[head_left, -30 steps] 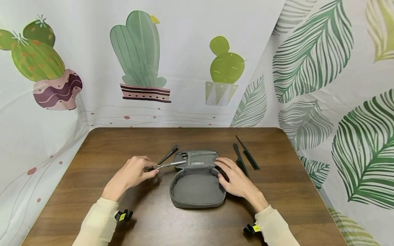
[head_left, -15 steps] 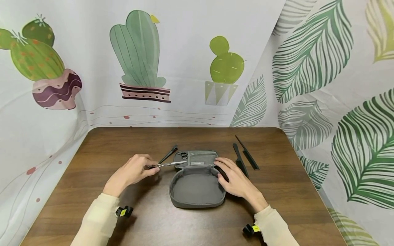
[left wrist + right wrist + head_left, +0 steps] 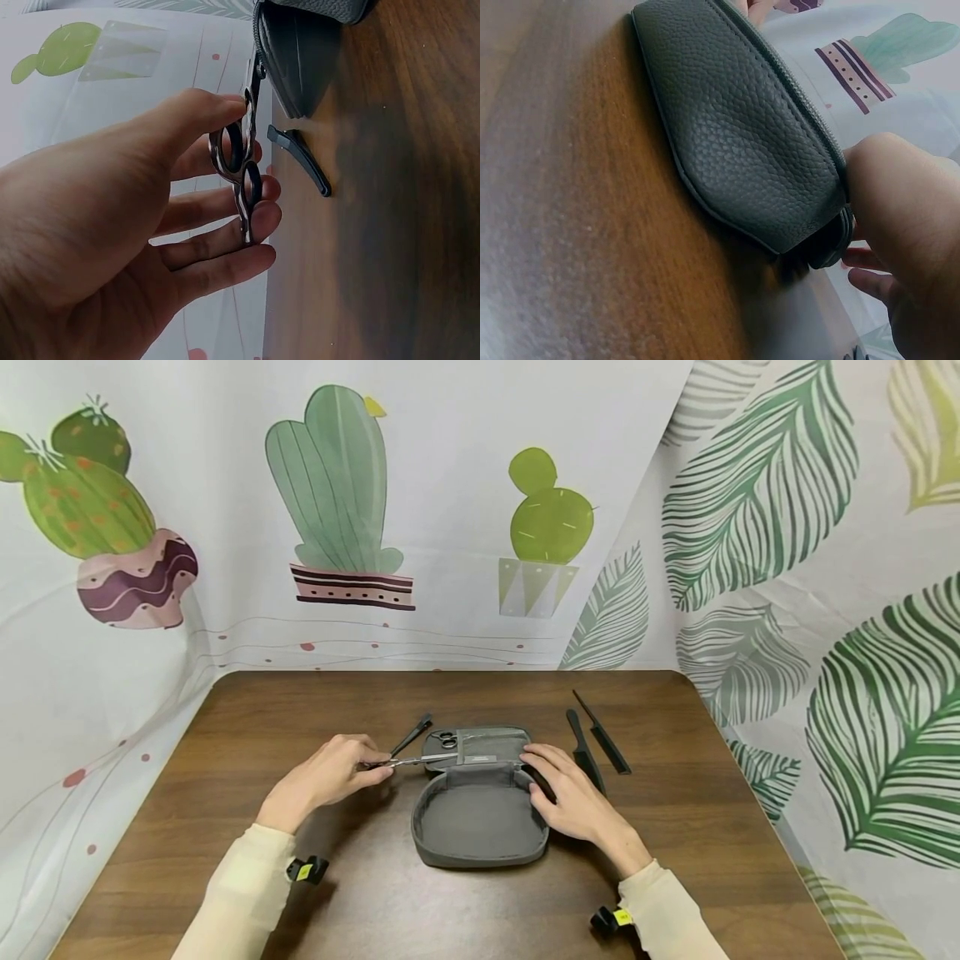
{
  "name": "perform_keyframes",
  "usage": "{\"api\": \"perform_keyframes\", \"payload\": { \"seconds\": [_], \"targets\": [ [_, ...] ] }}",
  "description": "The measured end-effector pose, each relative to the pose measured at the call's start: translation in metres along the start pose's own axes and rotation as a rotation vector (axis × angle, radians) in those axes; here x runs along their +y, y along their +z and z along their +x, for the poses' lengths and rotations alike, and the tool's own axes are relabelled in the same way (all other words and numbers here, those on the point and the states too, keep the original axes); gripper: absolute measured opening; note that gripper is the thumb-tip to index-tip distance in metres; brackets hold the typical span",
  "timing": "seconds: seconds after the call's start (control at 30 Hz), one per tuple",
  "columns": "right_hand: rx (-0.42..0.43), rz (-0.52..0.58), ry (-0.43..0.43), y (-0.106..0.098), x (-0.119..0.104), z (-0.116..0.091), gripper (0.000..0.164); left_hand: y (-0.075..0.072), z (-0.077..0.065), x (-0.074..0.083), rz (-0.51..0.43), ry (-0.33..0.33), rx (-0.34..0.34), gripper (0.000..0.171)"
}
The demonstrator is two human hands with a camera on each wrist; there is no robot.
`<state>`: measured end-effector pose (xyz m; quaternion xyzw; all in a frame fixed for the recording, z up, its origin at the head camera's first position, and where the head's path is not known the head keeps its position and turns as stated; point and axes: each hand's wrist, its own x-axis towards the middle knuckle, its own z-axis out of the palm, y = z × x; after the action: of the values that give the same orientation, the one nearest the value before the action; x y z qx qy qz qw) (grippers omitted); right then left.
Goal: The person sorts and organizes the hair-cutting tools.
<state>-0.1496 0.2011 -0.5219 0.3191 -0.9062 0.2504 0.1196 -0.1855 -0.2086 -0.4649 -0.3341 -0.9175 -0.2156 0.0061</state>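
Note:
My left hand [image 3: 326, 778] pinches a pair of haircutting scissors [image 3: 411, 762] between thumb and fingers near the finger rings. Its blades point right, over the left part of the grey zip case's lid [image 3: 497, 747]; the tip is at the edge of a mesh pocket, and I cannot tell if it is inside. A second pair of scissors [image 3: 447, 741] lies in the lid with its black rings showing. My right hand [image 3: 572, 793] holds the right side of the open case [image 3: 480, 862], thumb over the rim and fingers on the lid's edge.
A black hair clip [image 3: 412, 735] lies behind the left hand on the wooden table [image 3: 300, 710]. Two black combs lie to the right of the case: a tail comb [image 3: 611, 746] and a handled comb [image 3: 587, 758]. A patterned cloth hangs behind the table.
My left hand has shifted slightly to the right with the scissors, bringing the blades further over the lid. The right hand and the case stay in place.

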Motion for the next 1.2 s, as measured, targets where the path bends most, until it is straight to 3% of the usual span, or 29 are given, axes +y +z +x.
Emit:
{"api": "perform_keyframes", "payload": {
  "seconds": [0.4,0.67,1.2],
  "targets": [
    [0.006,-0.006,0.007,0.0006,-0.0009,-0.0001,0.048,-0.0034,0.0006,0.0025,0.04,-0.013,-0.044,0.033],
    [0.017,-0.005,0.0,0.0025,-0.0013,0.0007,0.048,0.0033,0.0031,0.0011,0.015,-0.035,-0.056,0.033],
    [0.006,-0.002,0.029,0.0013,-0.0039,0.0006,0.048,0.0018,0.0068,0.0021,-0.034,-0.016,-0.085,0.031]
  ]
}}
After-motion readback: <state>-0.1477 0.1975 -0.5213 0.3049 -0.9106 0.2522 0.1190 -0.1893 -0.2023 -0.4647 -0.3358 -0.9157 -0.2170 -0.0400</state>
